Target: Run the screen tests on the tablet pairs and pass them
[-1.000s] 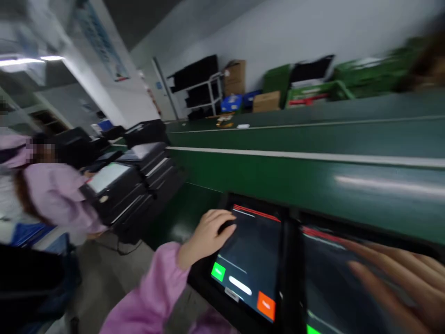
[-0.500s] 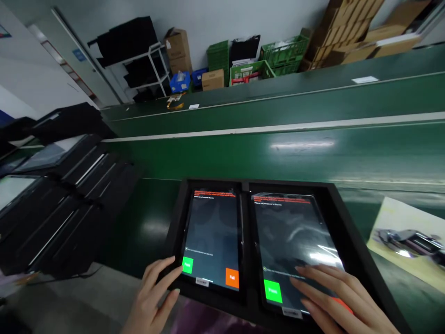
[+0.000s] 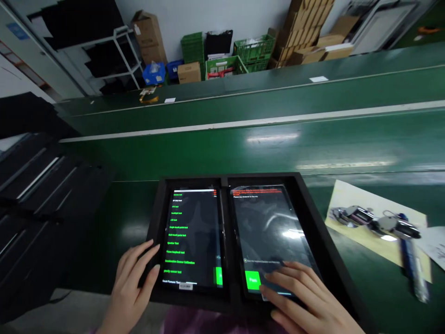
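Observation:
Two tablets lie side by side in a black foam tray [image 3: 227,278]. On the left tablet [image 3: 194,232] a list of test names in green shows, with a green button sliding at its right edge. The right tablet [image 3: 267,222] shows red and white text and a green Pass button. My left hand [image 3: 134,273] rests at the tray's left rim beside the left tablet, fingers apart and holding nothing. Over the lower part of the right tablet hovers or rests my right hand [image 3: 302,297], fingers spread, one fingertip near the Pass button; contact cannot be told.
Yellow paper [image 3: 378,241] with metal watch-like items [image 3: 375,221] and a blue pen [image 3: 408,260] lies at right. Stacked black trays [image 3: 38,185] stand at left. Behind the green bench [image 3: 194,153] are green crates [image 3: 255,46], cardboard boxes [image 3: 149,37] and a rack [image 3: 121,55].
The left tablet's screen has switched from the Pass/Fail page to a test list. My left hand has drawn back from its Pass button; my right hand has come closer to the right Pass button.

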